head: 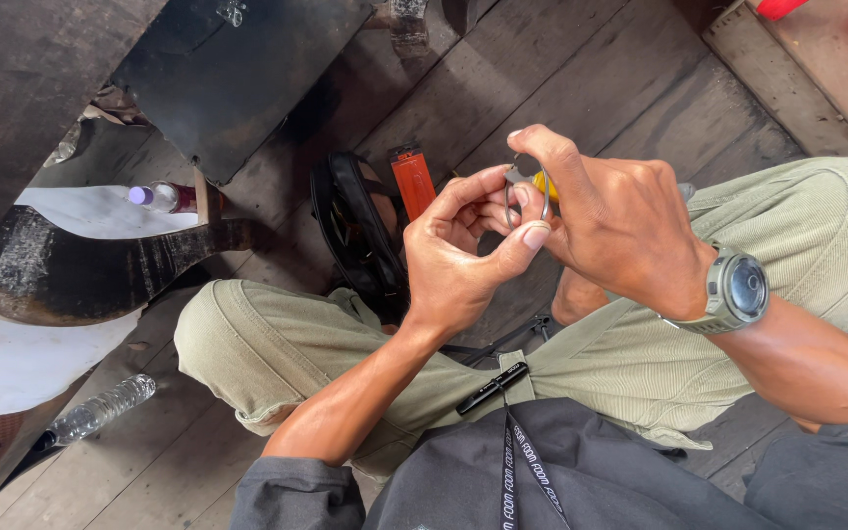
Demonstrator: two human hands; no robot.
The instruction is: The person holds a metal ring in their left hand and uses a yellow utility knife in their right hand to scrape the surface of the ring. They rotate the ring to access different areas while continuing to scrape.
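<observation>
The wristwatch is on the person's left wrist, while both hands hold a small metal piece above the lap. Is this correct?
Not quite. In the head view the wristwatch sits on the right wrist, not the left. Both the left hand and right hand do hold the small metal piece above the lap.

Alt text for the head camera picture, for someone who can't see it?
Seen from above, a seated person's left hand and right hand pinch a small metal ring with a yellow part, over knees in olive trousers. A red lighter and plastic bottle lie on the wooden floor.
</observation>
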